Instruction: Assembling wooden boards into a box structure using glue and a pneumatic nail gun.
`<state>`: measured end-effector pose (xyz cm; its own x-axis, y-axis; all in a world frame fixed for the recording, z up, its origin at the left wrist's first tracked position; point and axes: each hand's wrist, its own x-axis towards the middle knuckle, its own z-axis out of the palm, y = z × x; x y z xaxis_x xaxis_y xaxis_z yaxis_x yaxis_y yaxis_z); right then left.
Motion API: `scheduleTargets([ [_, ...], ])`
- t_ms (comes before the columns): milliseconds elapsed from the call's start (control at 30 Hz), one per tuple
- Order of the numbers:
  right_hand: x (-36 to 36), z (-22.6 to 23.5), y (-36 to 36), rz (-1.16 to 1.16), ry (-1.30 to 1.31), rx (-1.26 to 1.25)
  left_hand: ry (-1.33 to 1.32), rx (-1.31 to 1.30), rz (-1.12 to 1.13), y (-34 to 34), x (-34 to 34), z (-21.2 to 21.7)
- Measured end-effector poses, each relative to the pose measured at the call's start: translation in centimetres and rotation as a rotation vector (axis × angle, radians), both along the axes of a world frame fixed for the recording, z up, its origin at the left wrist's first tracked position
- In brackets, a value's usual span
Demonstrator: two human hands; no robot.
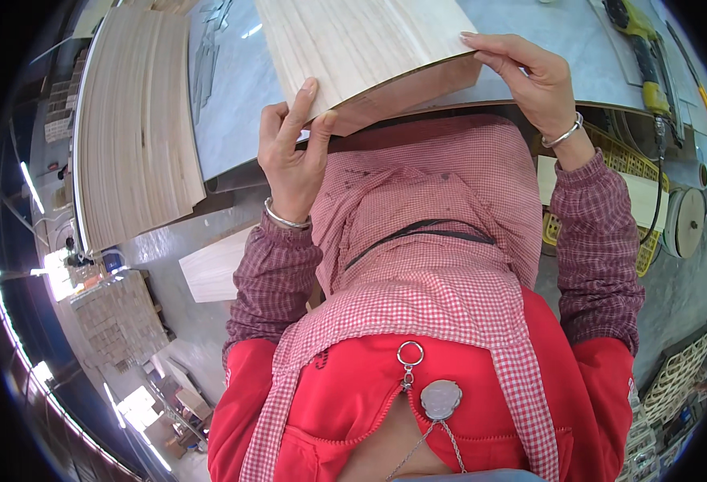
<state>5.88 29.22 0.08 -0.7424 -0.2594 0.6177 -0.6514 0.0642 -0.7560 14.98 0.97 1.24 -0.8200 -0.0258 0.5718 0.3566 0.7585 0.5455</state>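
Pale wood board (361, 48) lies over near edge of table (233, 100), L hand (292, 157) & R hand (542, 84) pinching its near corners betw. thumb/index; best held lvl w/ even grip.

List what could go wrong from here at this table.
The wooden board is held by the left hand and right hand near its closest edge, so it might slip toward the lap. The dark hose on the power tool hangs near the right sleeve and could snag. The right wrist's metal bracelet might scratch the wood.
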Motion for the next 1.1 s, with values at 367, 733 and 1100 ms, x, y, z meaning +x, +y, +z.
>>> scheduleTargets([
  [367,0.0,0.0,-0.3,-0.003,-0.04,-0.05,0.244,-0.455,-0.235,3.9,-3.3,3.5],
  [733,0.7,0.7,-0.2,0.01,-0.129,-0.001,0.321,-0.482,-0.251,3.8,-3.6,2.5],
  [1100,0.9,1.2,-1.0,0.058,-0.152,0.053,0.261,-0.518,-0.225,2.7,-2.1,3.7],
])
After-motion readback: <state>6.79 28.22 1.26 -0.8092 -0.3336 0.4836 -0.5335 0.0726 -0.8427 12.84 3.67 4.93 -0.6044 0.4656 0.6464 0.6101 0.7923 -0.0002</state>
